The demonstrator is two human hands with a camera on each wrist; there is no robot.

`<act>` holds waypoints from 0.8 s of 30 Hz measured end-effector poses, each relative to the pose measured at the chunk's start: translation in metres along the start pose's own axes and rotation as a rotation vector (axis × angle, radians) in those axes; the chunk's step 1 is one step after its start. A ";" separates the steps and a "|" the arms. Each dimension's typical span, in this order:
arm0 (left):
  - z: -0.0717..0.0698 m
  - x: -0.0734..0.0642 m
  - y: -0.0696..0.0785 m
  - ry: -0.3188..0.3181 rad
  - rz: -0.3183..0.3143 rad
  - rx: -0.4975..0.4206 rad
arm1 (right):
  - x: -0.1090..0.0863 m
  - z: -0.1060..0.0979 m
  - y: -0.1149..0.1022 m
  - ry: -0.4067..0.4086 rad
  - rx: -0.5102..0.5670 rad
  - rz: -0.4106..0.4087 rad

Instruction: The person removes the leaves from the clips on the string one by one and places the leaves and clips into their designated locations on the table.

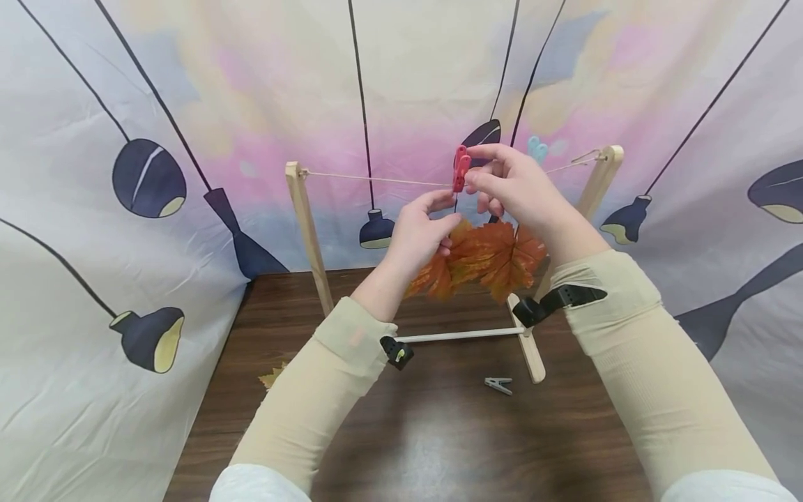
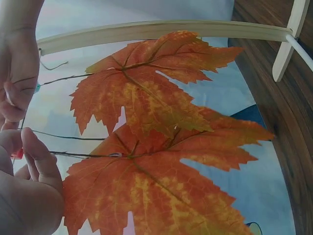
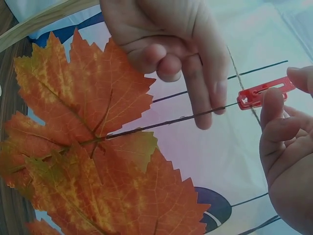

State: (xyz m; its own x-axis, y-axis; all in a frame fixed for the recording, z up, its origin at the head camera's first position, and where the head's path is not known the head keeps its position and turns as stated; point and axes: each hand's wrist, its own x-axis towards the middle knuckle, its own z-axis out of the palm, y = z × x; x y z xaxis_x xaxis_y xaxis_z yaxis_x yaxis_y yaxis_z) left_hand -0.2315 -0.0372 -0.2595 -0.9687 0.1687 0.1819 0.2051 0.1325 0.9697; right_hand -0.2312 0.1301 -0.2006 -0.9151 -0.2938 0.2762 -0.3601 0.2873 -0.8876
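A red clothespin stands on the string, and my right hand pinches its handle end between thumb and forefinger. The clothespin's nose meets the tip of a dark leaf stem. Lower down, fingertips of my left hand pinch that stem just below the clothespin. Orange maple leaves hang under both hands, overlapping one another; in the left wrist view two large leaves show their veins. My right hand partly covers the string in the head view.
The string runs between two wooden posts, joined low by a white rod. A light blue clothespin is farther right on the string. A grey clothespin and a yellowish leaf lie on the brown table.
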 end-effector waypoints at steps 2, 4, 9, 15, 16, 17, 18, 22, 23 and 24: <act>0.001 0.001 -0.001 0.006 -0.004 0.012 | 0.001 0.001 -0.002 0.011 0.012 -0.007; 0.001 0.001 -0.002 0.013 -0.007 0.017 | 0.003 0.002 -0.003 0.028 0.021 -0.019; 0.002 0.002 -0.006 0.017 -0.004 0.025 | 0.005 0.005 -0.005 0.064 0.006 -0.043; 0.005 0.001 -0.012 0.003 0.019 0.056 | 0.008 0.005 -0.006 0.051 0.019 -0.006; 0.005 0.001 -0.013 0.002 0.022 0.054 | 0.008 0.005 -0.006 0.042 0.024 0.002; 0.006 0.001 -0.013 0.001 0.023 0.059 | 0.009 0.005 -0.007 0.031 0.029 0.009; 0.006 0.001 -0.014 0.000 0.024 0.063 | 0.009 0.005 -0.007 0.022 0.034 0.015; 0.008 0.001 -0.018 0.009 0.024 0.081 | 0.010 0.005 -0.008 0.008 0.066 0.041; 0.008 0.001 -0.018 0.013 0.025 0.088 | 0.010 0.005 -0.008 0.010 0.076 0.047; 0.008 0.001 -0.019 0.017 0.023 0.091 | 0.010 0.006 -0.008 0.014 0.085 0.053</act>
State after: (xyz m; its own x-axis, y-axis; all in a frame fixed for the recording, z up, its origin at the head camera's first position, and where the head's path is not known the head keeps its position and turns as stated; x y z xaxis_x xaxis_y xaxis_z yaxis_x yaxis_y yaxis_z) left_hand -0.2355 -0.0312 -0.2786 -0.9657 0.1565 0.2072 0.2383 0.2166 0.9467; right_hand -0.2368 0.1198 -0.1928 -0.9351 -0.2674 0.2324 -0.2948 0.2238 -0.9290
